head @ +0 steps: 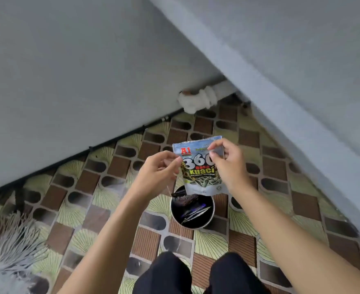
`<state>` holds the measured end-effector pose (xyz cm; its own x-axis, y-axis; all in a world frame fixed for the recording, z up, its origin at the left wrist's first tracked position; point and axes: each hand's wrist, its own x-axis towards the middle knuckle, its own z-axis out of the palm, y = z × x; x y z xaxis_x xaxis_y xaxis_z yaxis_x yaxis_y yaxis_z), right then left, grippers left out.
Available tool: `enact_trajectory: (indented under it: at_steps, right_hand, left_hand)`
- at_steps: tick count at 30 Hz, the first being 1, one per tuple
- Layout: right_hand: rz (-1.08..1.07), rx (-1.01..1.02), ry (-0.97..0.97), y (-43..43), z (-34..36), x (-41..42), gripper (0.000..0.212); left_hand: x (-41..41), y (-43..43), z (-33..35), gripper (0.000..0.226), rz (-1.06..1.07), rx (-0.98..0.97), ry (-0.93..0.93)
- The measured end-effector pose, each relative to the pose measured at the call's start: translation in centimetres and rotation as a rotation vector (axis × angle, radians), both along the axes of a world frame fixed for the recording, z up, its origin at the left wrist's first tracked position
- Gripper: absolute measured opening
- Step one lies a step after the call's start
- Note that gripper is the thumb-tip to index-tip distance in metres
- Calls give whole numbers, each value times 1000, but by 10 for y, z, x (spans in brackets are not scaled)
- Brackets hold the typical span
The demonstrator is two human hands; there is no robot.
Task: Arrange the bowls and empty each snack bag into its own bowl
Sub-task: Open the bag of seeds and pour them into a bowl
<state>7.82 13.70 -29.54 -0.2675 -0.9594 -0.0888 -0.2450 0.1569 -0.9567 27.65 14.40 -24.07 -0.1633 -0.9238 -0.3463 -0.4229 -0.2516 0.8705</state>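
Bag [202,177]: 1, blue-white sunflower-seed pack printed "360 Kuaci", held upright in the air. Its lower edge overlaps the far rim of the bowl in view; contact cannot be told.

Bowl [171,209]: 1, round, pale rim, dark inside, standing on the floor [90,187] between the forearms. It holds dark, shiny contents, kind unclear.

Left hand [157,172]: 1, grip closed in a pinch on the bag's upper left edge.

Right hand [227,166]: 1, grip closed in a pinch on the bag's top right corner.

Knees [164,272]: 2, in dark cloth, at the near edge.

Fringe [11,240]: 1 grey mass with a yellow spot, lower left.

Pipe [198,98]: 1, white, at the wall corner.

Cable [111,141]: 1, black, along the wall base.
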Motion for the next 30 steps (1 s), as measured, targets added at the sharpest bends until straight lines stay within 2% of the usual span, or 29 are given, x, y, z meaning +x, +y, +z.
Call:
enact_trajectory:
  at_steps: [6, 9, 13, 16, 19, 22, 30]
  right_hand:
    - [128, 47, 57, -9, -177, 0, 24]
    - [211, 106, 86, -9, -251, 0, 31]
    - [337, 216, 63, -4, -314, 4, 36]
    - [339, 224, 30, 0, -327, 7, 34]
    - [292, 226, -19, 2, -298, 10, 25]
    - [247, 185, -69, -2, -233, 12, 19]
    - [144, 30, -153, -1, 34, 2, 14]
  left_hand:
    - [0, -3, -174, 21, 23, 147, -16]
    - [2, -1, -239, 22, 24, 184, -36]
    - [3, 3, -296, 22, 18, 241, -54]
    - [4, 4, -306, 24, 4, 256, -80]
    - [6, 6, -284, 23, 10, 244, -55]
    - [5, 5, -228, 23, 16, 214, -12]
    - [-5, -3, 4, 18, 55, 43, 148]
